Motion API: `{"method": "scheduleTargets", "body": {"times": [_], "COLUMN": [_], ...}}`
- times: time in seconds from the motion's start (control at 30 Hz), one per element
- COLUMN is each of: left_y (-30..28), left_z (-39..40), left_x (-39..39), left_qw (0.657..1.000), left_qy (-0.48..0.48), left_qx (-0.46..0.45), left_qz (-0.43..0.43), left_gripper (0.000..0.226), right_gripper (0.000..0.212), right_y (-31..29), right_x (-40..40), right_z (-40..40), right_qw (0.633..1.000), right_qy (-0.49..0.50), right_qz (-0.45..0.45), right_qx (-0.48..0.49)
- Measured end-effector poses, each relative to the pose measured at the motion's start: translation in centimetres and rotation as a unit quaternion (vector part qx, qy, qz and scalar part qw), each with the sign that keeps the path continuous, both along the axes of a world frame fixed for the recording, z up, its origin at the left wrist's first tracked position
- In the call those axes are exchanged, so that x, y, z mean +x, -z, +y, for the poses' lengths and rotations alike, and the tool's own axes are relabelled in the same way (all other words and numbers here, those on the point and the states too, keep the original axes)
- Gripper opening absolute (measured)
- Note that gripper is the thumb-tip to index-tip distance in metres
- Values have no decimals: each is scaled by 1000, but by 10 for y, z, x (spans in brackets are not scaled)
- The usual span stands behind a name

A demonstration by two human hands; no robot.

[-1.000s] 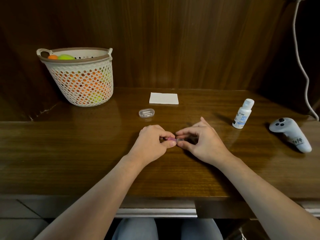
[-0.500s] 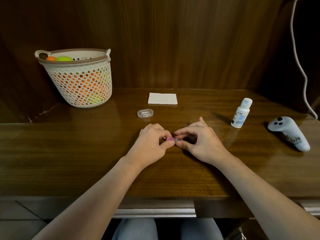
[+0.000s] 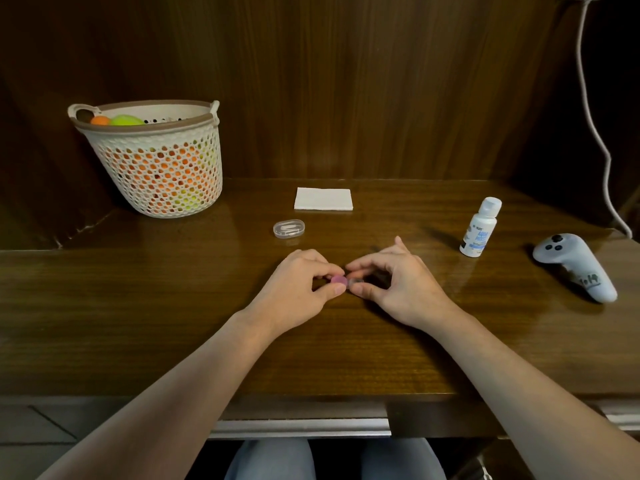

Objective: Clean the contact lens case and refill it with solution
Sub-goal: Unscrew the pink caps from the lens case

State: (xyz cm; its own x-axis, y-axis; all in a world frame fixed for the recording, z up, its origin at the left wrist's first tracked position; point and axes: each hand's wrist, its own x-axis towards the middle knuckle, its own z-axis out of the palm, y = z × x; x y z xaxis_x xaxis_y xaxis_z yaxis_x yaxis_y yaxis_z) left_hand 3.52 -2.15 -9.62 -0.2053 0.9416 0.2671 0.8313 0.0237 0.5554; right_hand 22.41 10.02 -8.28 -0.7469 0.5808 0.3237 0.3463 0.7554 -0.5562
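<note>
Both hands are working mid-desk (image 3: 138, 306), with bare wood lying between them and the front edge. The left hand (image 3: 298, 289) is pinching the lens case's (image 3: 346, 281) pink cap (image 3: 338, 280); the right hand (image 3: 398, 282) is pinching its other end. Beyond the case are sitting one clear box (image 3: 289, 229) and one tissue (image 3: 323, 199); to its right, one solution bottle (image 3: 479, 227) and one controller (image 3: 576, 268); far left, one basket (image 3: 156, 161).

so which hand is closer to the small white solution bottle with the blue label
Right. The right hand lies just left of the small white solution bottle with the blue label; the left hand sits farther left, beyond it.
</note>
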Motion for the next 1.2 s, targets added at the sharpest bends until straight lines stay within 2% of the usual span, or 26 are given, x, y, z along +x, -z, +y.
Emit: {"method": "scheduleTargets", "body": {"times": [0.13, 0.43, 0.9, 1.07, 1.13, 1.2], "left_y": [-2, 0, 3, -6, -13, -17], "left_z": [1, -1, -1, -4, -5, -6], "left_x": [-1, 9, 27, 23, 15, 6], "left_qw": [999, 1000, 994, 996, 998, 996], "left_qy": [16, -11, -99, -81, -63, -56], "left_qx": [-35, 10, 31, 6, -12, -22], "left_qz": [-22, -13, -18, -27, 7, 64], "left_gripper": [34, 22, 22, 21, 19, 28], "right_gripper": [30, 24, 20, 25, 27, 28], "right_y": [0, -7, -7, -6, -6, -6], "right_x": [-2, -1, -1, 0, 1, 2], "right_z": [0, -4, -6, -6, -6, -5], "right_qw": [1000, 998, 998, 999, 999, 999], "right_qy": [3, -8, -3, -3, -11, -17], "right_qz": [3, -13, -14, -12, -13, -14], "right_qx": [-23, -61, -61, -50, -47, -43]}}
